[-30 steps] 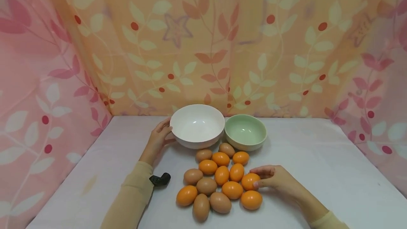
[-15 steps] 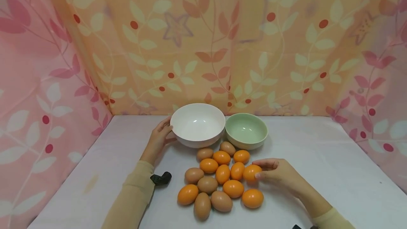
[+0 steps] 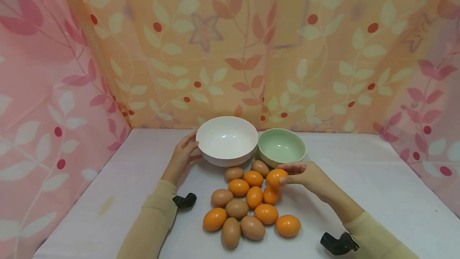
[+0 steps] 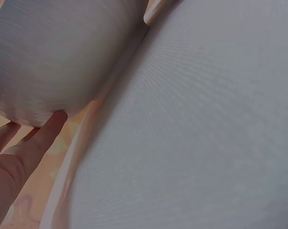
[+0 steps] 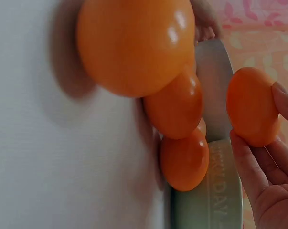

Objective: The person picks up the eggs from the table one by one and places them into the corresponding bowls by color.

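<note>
The far wall [image 3: 172, 63] is orange with leaves [image 3: 373, 50] and red dots [image 3: 312, 19]; the left wall [image 3: 32, 91] and right wall [image 3: 443, 109] are pink. The white table [image 3: 388, 187] bears a stain [image 3: 106, 206] at left.

Place: a cloth-walled booth [image 3: 230, 71] screened on three sides, more recording station than kitchen; whether home or lab lies around it, I can't tell from here.
Behind: a yellow-orange hanging [image 3: 251, 51], printed with pale leaves, red dots and star outlines.
Flanks: a pink left hanging [image 3: 43, 91] and a pink right hanging [image 3: 436, 103], both leaf-patterned.
Work surface: a white-covered table [image 3: 108, 195] running back to the yellow-orange hanging.
Wrists: a black left wrist camera [image 3: 185, 201] and a black right wrist camera [image 3: 339, 244], worn at the sleeves.
Household touch: loose eggs [image 3: 231, 233], a white bowl [image 3: 228, 141], a green bowl [image 3: 282, 147].
</note>
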{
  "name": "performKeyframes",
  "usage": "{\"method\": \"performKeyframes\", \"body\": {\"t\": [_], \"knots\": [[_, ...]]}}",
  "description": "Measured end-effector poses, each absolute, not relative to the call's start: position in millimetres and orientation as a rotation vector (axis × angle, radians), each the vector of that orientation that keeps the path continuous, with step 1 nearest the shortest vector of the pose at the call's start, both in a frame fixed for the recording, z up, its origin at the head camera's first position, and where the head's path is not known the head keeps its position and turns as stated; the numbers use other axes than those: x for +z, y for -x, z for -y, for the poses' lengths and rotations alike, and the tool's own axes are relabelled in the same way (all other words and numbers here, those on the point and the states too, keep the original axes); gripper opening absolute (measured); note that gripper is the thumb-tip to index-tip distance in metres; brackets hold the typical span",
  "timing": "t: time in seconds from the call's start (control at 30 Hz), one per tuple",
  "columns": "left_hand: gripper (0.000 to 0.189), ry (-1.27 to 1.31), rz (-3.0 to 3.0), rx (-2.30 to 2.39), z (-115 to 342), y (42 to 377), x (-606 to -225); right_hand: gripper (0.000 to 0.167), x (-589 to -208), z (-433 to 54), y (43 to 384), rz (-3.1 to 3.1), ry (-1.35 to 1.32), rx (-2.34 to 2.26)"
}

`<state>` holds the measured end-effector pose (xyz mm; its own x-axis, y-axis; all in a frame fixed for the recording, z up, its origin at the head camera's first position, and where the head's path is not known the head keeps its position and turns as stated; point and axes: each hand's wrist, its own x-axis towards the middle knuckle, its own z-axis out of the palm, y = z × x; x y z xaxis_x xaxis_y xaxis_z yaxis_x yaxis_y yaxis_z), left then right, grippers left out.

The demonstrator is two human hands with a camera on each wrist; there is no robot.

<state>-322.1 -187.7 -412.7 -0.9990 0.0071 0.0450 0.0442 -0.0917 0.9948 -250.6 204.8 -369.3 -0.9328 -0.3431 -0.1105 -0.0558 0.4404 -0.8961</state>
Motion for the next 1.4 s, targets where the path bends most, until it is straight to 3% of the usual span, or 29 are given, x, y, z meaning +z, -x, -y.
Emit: {"method": "performKeyframes", "body": {"t": [0.9, 1.4], "knots": [[0.053, 0.081, 2.099, -2.295, 188, 323, -416, 0.049, -326, -143, 295, -2.374, 0.384, -1.602], [0.053, 0.065, 2.088, -2.3, 187, 323, -415, 0.048, -322, -113, 321, -2.314, 0.356, -1.634]]}}
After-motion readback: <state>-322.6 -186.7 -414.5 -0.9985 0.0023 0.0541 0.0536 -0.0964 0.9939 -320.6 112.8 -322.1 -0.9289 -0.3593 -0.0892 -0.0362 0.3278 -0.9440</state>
